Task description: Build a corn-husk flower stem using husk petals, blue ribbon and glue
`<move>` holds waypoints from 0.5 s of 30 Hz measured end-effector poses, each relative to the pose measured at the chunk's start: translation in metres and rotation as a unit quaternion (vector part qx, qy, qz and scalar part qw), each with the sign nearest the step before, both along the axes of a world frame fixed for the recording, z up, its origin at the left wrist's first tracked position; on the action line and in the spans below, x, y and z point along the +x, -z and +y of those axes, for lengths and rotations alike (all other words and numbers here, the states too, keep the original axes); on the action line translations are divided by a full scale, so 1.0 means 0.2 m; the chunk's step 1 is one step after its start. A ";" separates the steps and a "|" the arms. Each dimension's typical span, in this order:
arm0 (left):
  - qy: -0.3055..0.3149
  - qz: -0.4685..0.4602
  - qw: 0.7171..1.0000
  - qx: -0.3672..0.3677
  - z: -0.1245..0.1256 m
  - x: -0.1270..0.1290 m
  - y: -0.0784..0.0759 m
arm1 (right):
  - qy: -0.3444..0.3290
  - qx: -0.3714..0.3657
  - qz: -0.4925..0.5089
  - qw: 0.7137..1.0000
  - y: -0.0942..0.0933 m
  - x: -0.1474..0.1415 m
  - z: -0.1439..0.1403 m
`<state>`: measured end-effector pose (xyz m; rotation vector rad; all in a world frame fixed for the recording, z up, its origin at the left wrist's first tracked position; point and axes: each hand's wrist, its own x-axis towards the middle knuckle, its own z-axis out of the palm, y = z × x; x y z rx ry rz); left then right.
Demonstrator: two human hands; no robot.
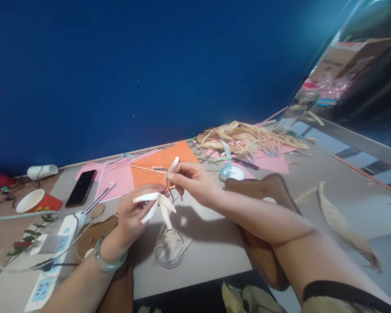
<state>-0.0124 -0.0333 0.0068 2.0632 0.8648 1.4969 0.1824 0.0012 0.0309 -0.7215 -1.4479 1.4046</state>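
My left hand point(135, 211) is closed round a flower of pale petals point(163, 202) that look like dried husk; the petals spread out above the table. Between thumb and fingers, my right hand point(195, 180) pinches one narrow pale petal point(172, 167), its tip pointing up. A thin dark wire or stem shows just below the right fingers. Under the hands stands a small clear glass point(169, 256) with pale husk pieces in it. Both hands are close together, and the inner fingers of the left one are partly hidden.
A heap of dried husks point(244, 137) lies at the back right. Orange paper point(182, 152) and pink paper point(117, 180) lie behind my hands. At left are a phone point(81, 188), a red paper cup point(41, 201) and a power strip point(55, 265) with cables.
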 end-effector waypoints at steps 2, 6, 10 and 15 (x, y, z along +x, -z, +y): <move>-0.010 0.009 1.000 -0.009 0.00 0.00 0.00 | -0.009 -0.007 0.001 1.000 0.00 0.00 0.00; -0.013 0.005 1.000 -0.010 0.00 0.00 0.01 | -0.005 -0.005 -0.003 1.000 -0.01 0.01 0.00; -0.023 -0.020 0.999 -0.016 0.00 0.00 0.03 | 0.001 0.011 0.003 1.000 -0.02 0.00 -0.02; -0.026 -0.017 1.000 0.002 0.00 -0.01 0.02 | 0.011 0.043 -0.005 0.999 -0.02 0.00 -0.05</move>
